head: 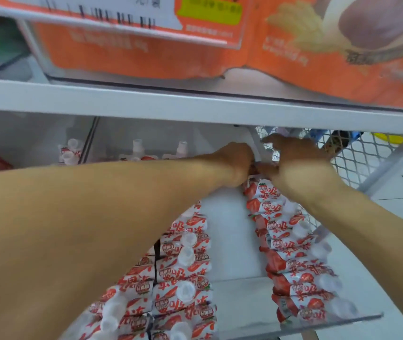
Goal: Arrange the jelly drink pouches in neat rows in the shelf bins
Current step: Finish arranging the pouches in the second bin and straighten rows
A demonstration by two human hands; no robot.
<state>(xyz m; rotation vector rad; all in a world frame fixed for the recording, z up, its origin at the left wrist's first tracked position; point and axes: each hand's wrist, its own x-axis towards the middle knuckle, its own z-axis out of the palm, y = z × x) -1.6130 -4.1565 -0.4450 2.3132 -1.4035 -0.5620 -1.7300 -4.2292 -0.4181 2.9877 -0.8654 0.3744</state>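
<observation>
Red-and-white jelly drink pouches with white caps lie in rows in a clear shelf bin. The right row runs from the bin's front toward the back. Two packed rows fill the left side, partly hidden under my left forearm. My left hand reaches to the far end of the right row, its fingers curled round a pouch that is mostly hidden. My right hand is beside it, fingers stretched toward the back and thumb at the same pouch. A few pouches stand upright at the back.
A bare white strip of bin floor separates the rows. A grey shelf board hangs low over the hands, carrying orange packages and a price label. Wire mesh closes the right side. A neighbouring bin on the left holds more pouches.
</observation>
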